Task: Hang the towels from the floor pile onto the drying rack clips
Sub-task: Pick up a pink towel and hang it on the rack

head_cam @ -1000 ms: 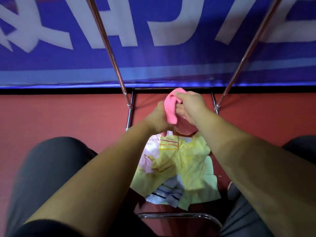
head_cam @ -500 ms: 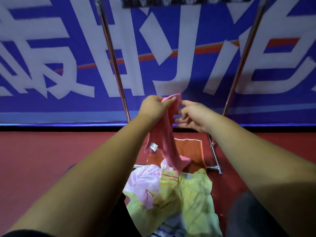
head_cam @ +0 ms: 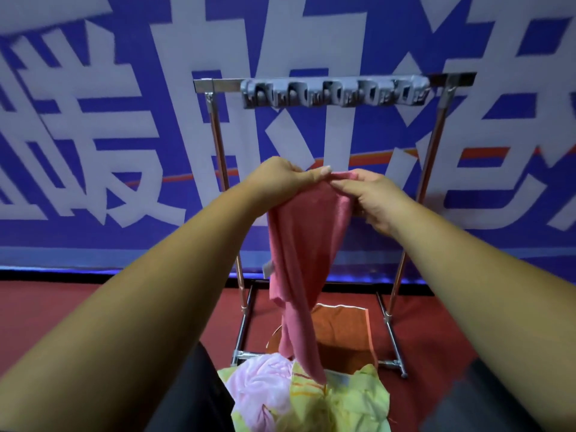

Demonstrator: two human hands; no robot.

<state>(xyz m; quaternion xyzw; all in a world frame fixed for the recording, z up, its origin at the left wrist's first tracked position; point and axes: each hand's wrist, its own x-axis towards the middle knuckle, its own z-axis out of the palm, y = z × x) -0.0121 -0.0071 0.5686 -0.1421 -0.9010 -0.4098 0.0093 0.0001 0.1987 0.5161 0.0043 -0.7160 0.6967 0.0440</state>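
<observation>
Head view: pink towel (head_cam: 299, 244) pinched along top edge by left hand (head_cam: 280, 179) and right hand (head_cam: 371, 198), fingers of both curled on the cloth, lower end reaching floor pile (head_cam: 311, 397). Clips (head_cam: 335, 93) on drying rack (head_cam: 215, 135) all bare, well above the hands; judged barely started, whole pile left to hang

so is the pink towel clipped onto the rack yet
No, the left hand and right hand pinch the pink towel by its top edge, below the bare row of clips.
</observation>
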